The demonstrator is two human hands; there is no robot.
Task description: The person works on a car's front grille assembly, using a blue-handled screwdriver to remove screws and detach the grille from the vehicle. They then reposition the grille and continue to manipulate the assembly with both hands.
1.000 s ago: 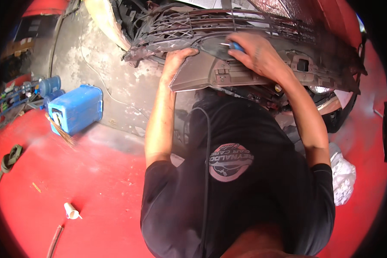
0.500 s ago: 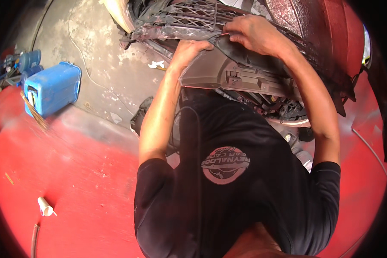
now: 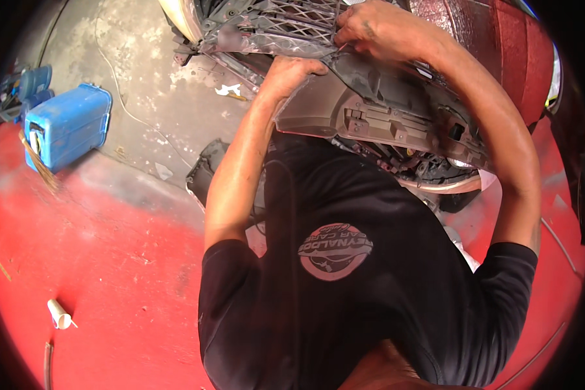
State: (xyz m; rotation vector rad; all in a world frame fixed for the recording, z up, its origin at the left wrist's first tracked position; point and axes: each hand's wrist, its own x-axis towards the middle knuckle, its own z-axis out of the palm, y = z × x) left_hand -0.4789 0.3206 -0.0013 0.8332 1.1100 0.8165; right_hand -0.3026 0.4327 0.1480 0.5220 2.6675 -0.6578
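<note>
Left hand [image 3: 292, 70] curled over grey bumper panel's [image 3: 377, 110] edge; right hand [image 3: 383, 29] closed, fingers pinching at mesh grille [image 3: 286, 19].

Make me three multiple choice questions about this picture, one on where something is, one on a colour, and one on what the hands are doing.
1. Where is the blue plastic container?
A. On the floor to the person's left
B. On top of the car part
C. In the right hand

2. What colour is the painted floor beside the person?
A. Green
B. Red
C. White

3. What are the two hands doing?
A. Hanging free
B. Both on the grey bumper part
C. Both on the container

Answers: 1 A, it stands on the floor at the left edge. 2 B, the paint is red. 3 B, the left hand grips the part's edge and the right hand rests near the grille.
</note>
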